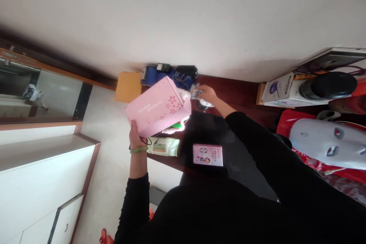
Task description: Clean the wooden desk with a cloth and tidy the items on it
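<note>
My left hand [134,138], with a green bangle at the wrist, grips the lower left end of a pink box [157,108] printed with flowers. The box is tilted above the table, and its right end seems open, with white and pink things beside it. Just right of that end, my right hand [208,95] has its fingers closed on a small whitish-blue packet [195,92]. A green-and-white pack of wipes [164,147] lies below the box. Nearer to me, a pink printed card or booklet [207,155] rests on a black surface [211,131].
Against the wall sit a yellow package [128,87] and a blue item [151,76] with a black adapter [164,67] and cables. To the right are a Flyco carton [278,88], a black rounded object [328,85] and a white face mask device [317,141] on red material.
</note>
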The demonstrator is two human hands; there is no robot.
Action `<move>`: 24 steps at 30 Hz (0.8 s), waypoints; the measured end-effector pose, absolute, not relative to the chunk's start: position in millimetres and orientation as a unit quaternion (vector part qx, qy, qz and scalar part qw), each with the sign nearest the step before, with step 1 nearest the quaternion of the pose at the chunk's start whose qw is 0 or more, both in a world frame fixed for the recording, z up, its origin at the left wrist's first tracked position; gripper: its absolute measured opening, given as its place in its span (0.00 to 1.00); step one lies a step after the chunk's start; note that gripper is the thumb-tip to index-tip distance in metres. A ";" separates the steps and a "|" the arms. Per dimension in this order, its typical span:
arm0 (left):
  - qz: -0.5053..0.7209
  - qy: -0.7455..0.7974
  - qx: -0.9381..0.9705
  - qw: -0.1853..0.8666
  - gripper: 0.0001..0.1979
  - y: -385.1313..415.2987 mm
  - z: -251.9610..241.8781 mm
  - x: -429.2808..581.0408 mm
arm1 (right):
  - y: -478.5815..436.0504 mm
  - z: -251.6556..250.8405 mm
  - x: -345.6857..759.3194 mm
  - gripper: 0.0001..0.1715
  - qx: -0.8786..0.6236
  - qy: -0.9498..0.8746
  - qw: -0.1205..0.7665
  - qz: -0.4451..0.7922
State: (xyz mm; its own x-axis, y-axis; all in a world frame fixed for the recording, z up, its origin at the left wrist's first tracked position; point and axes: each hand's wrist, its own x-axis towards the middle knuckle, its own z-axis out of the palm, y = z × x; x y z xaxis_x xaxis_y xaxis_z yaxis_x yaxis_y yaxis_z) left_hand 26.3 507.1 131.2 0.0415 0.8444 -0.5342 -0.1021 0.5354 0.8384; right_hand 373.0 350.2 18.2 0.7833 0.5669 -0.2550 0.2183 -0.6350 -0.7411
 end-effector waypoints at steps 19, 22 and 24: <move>0.380 0.548 0.286 0.688 0.26 502.4 138.5 17.5 | 361.0 -27.4 384.3 0.39 -0.872 -0.368 0.304 0.110; 0.381 0.537 0.297 0.692 0.26 501.1 139.9 21.3 | 328.0 -27.5 367.6 0.35 -0.806 -0.442 0.366 0.148; 0.381 0.532 0.302 0.693 0.26 500.5 138.4 23.5 | 287.8 -26.6 363.7 0.31 -0.787 -0.454 0.386 0.159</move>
